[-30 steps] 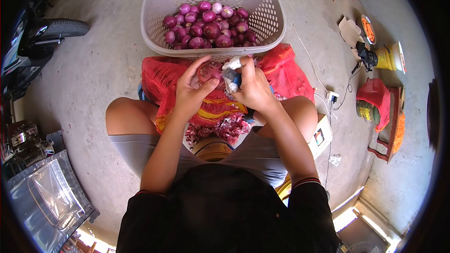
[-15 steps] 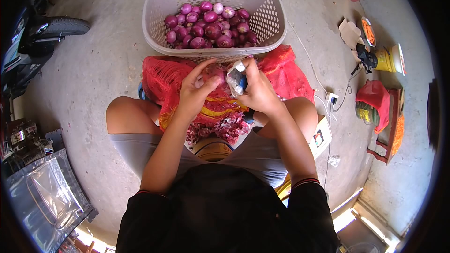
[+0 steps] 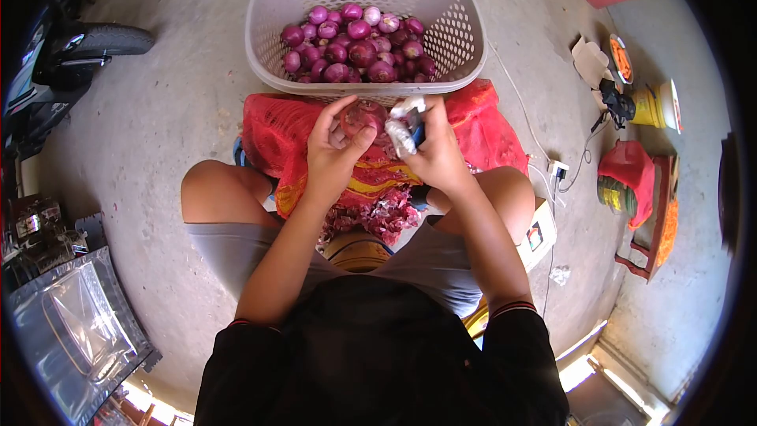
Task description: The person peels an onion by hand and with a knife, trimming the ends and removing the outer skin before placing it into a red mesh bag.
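The left hand (image 3: 337,146) is curled round an onion (image 3: 364,120), thumb along the near side and fingers at the far left. The right hand (image 3: 438,150) is clasped about a tool (image 3: 402,136) wrapped in something whitish, with a bit of blue against the palm. The tool sits just beside the onion's right side; whether the two touch cannot be told.

Just beyond both hands runs the near rim of the basket (image 3: 268,77), its far wall well ahead of them. Inside, onions (image 3: 359,51) lie heaped below the rim. Red net (image 3: 272,130) spreads under the hands and out past each side. Nearer the body than the hands, skins (image 3: 382,217) lie in a pile between the knees.

The left knee (image 3: 225,189) bounds the space left of the left hand, the right knee (image 3: 505,197) that right of the right hand. Farther left, floor (image 3: 177,102) stretches to a wheel (image 3: 110,39); right of the right hand, beyond the net, runs a cord (image 3: 516,95).
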`<state>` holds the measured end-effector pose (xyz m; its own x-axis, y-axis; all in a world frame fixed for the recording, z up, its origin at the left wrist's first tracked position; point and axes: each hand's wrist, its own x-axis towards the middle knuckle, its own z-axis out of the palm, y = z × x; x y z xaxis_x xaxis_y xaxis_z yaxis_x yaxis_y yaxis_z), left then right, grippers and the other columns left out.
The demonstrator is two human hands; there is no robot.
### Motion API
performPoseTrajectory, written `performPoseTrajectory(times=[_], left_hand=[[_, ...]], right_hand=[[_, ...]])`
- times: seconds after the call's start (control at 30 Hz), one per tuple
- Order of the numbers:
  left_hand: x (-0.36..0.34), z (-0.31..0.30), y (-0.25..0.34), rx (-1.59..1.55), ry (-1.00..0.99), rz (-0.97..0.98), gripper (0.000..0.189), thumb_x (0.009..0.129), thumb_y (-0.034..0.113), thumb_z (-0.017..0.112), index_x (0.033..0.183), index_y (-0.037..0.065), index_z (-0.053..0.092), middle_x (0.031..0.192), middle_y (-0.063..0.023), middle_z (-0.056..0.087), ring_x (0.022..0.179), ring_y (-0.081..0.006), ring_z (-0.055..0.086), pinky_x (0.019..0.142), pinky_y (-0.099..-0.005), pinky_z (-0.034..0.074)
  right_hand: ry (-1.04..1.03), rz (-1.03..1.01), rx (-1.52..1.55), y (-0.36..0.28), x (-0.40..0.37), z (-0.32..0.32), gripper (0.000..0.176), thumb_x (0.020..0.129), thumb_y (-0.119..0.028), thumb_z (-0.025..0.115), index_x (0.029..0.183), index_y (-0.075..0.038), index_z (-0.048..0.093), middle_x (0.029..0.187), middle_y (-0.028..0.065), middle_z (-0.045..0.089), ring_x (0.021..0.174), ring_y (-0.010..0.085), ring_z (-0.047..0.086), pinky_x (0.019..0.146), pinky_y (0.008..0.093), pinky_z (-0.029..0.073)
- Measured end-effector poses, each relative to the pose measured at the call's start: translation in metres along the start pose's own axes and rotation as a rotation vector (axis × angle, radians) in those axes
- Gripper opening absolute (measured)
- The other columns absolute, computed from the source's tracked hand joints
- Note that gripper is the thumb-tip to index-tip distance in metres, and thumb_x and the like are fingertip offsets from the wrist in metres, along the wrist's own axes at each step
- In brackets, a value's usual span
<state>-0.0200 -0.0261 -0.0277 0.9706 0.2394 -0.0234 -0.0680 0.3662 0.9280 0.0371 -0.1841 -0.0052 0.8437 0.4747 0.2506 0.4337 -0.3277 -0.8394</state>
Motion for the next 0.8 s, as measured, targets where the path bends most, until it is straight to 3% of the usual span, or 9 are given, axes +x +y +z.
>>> performPoseTrajectory(times=[0.03, 0.1, 0.2, 0.3, 0.4, 0.5, 0.7, 0.8], left_hand=[[0.000, -0.001, 0.000, -0.005, -0.003, 0.004, 0.050, 0.082, 0.004, 0.068, 0.126, 0.003, 0.046, 0.105, -0.0063, 0.057, 0.095, -0.0112, 0.056, 0.084, -0.0249, 0.046], [0.000, -0.001, 0.000, -0.014, -0.011, 0.010, 0.050, 0.081, 0.005, 0.069, 0.126, 0.003, 0.046, 0.108, -0.0071, 0.056, 0.097, -0.0122, 0.056, 0.085, -0.0257, 0.046], [0.000, 0.000, 0.001, -0.022, -0.003, -0.009, 0.051, 0.080, 0.005, 0.070, 0.125, 0.003, 0.045, 0.110, -0.0090, 0.055, 0.099, -0.0138, 0.056, 0.087, -0.0270, 0.047], [-0.002, -0.002, -0.002, -0.030, -0.030, -0.008, 0.052, 0.082, 0.004, 0.067, 0.128, 0.004, 0.043, 0.114, -0.0067, 0.054, 0.103, -0.0143, 0.052, 0.092, -0.0290, 0.041], [-0.001, -0.001, -0.002, -0.019, -0.013, 0.037, 0.057, 0.080, 0.003, 0.070, 0.127, 0.003, 0.039, 0.111, -0.0111, 0.055, 0.101, -0.0159, 0.056, 0.088, -0.0295, 0.047], [-0.001, -0.002, 0.000, -0.021, -0.025, -0.002, 0.056, 0.081, 0.003, 0.069, 0.127, 0.003, 0.037, 0.112, -0.0117, 0.054, 0.103, -0.0167, 0.055, 0.090, -0.0303, 0.046], [-0.001, -0.009, 0.004, -0.076, -0.119, -0.148, 0.050, 0.085, 0.004, 0.062, 0.129, 0.007, 0.039, 0.119, -0.0089, 0.052, 0.103, -0.0142, 0.052, 0.088, -0.0299, 0.044], [-0.001, -0.008, 0.000, -0.047, -0.127, -0.101, 0.051, 0.083, 0.000, 0.061, 0.128, 0.006, 0.039, 0.118, -0.0085, 0.052, 0.103, -0.0141, 0.052, 0.089, -0.0297, 0.044]], right_hand=[[-0.025, 0.047, 0.141, 0.001, 0.000, -0.002, 0.044, 0.080, 0.000, 0.066, 0.113, -0.005, 0.037, 0.102, 0.0086, 0.055, 0.094, 0.0147, 0.056, 0.081, 0.0295, 0.046], [0.005, -0.020, 0.115, 0.002, 0.005, -0.003, 0.050, 0.078, -0.002, 0.071, 0.113, -0.006, 0.037, 0.099, 0.0079, 0.056, 0.091, 0.0152, 0.057, 0.079, 0.0289, 0.047], [-0.041, 0.029, 0.095, 0.008, 0.001, -0.001, 0.059, 0.070, -0.007, 0.076, 0.114, -0.004, 0.036, 0.095, 0.0175, 0.063, 0.088, 0.0340, 0.064, 0.072, 0.0391, 0.050], [-0.035, 0.013, -0.028, 0.005, 0.001, -0.001, 0.060, 0.070, -0.011, 0.077, 0.114, -0.004, 0.036, 0.092, 0.0170, 0.063, 0.084, 0.0343, 0.065, 0.068, 0.0391, 0.051], [-0.015, -0.033, 0.069, 0.006, 0.002, 0.000, 0.060, 0.071, -0.014, 0.077, 0.113, -0.004, 0.036, 0.089, 0.0169, 0.064, 0.080, 0.0355, 0.065, 0.064, 0.0400, 0.051], [-0.012, -0.052, 0.008, 0.002, 0.003, -0.001, 0.058, 0.072, -0.014, 0.076, 0.112, -0.004, 0.035, 0.089, 0.0183, 0.064, 0.081, 0.0369, 0.065, 0.064, 0.0408, 0.051], [-0.030, 0.105, 0.024, 0.006, 0.002, -0.003, 0.058, 0.072, -0.011, 0.074, 0.112, -0.003, 0.033, 0.091, 0.0213, 0.063, 0.082, 0.0390, 0.064, 0.064, 0.0422, 0.050], [-0.109, 0.135, -0.027, -0.004, 0.003, -0.009, 0.058, 0.072, -0.009, 0.071, 0.113, -0.002, 0.031, 0.088, 0.0209, 0.062, 0.080, 0.0403, 0.063, 0.065, 0.0430, 0.049]])
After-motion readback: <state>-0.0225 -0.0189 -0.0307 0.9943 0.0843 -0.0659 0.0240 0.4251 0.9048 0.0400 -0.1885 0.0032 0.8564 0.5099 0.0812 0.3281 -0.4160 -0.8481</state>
